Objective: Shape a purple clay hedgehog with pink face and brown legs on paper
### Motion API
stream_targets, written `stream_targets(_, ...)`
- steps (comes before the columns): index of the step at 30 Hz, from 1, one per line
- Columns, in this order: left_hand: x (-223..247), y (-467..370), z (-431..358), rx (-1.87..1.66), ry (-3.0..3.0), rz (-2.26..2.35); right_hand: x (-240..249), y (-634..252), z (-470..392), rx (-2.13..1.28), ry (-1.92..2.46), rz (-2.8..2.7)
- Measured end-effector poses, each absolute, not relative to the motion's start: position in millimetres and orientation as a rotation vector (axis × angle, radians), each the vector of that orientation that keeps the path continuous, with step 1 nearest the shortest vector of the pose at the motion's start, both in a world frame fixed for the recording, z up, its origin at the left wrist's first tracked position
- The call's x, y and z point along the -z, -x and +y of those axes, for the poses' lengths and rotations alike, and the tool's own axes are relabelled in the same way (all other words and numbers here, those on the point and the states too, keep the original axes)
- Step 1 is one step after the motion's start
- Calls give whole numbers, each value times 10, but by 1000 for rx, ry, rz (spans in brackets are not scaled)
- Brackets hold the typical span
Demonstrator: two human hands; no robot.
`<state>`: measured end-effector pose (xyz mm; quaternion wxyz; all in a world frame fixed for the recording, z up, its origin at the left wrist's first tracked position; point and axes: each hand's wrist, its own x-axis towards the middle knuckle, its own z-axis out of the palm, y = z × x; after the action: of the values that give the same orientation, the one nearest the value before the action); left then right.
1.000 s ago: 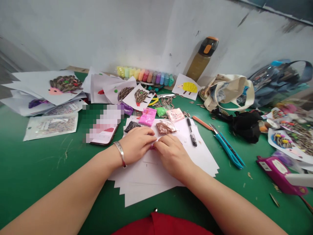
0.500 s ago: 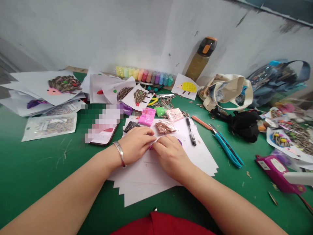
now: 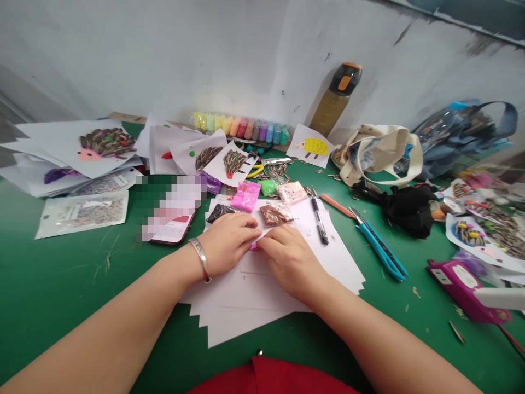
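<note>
A small bit of pink clay [image 3: 253, 247] shows between my two hands, over a stack of white paper [image 3: 246, 298]. My left hand [image 3: 227, 241], with a silver bracelet at the wrist, has its fingers bent together at the left of the clay. Curled fingers of my right hand [image 3: 287, 257] press at its right side and hide part of it. Just beyond my fingers lie a brown clay packet [image 3: 276, 214], a black one [image 3: 220, 212] and a pink one [image 3: 245, 196].
A pen [image 3: 319, 221] lies on the paper's right side, with a blue utility knife [image 3: 381, 246] farther right. At the left are a phone [image 3: 174, 227] and a bead packet [image 3: 82, 213]. A bottle [image 3: 336, 98] leans on the wall; a purple device [image 3: 467, 290] is at right.
The fingers of my right hand have shifted slightly, and more of the pink clay shows between my hands. My left hand stays almost where it was.
</note>
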<state>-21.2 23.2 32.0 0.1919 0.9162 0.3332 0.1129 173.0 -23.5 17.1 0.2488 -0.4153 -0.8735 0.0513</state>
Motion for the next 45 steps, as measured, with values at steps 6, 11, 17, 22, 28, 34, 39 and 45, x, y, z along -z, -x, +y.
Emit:
stream_targets(6, -328, 216, 231, -306, -2585, 927, -153, -1726, -231, -113, 1098, -2395)
stream_targets(11, -343, 216, 232, -303, -2562, 929, -159, -1775, -205, -163, 1112, -2348)
stream_targets(17, -347, 210, 230, -309, -2562, 933, -134, -1760, -194, -165, 1082, -2397)
stream_targets(22, -325, 222, 235, -332, -2550, 917, -156, -1812, -170, -209, 1122, -2327)
stream_targets(28, -305, 224, 250, -331, -2562, 925, -199, -1848, -168, -201, 1108, -2306)
stream_targets(34, -315, 216, 250, -326, -2569, 922, -165, -1736, -222, -138, 1090, -2396)
stream_targets(39, -322, 206, 243, -326, -2572, 919, -104, -1683, -229, -19, 1100, -2444)
stream_targets(45, -315, 214, 247, -308, -2578, 936, -107, -1687, -241, -54, 1114, -2419)
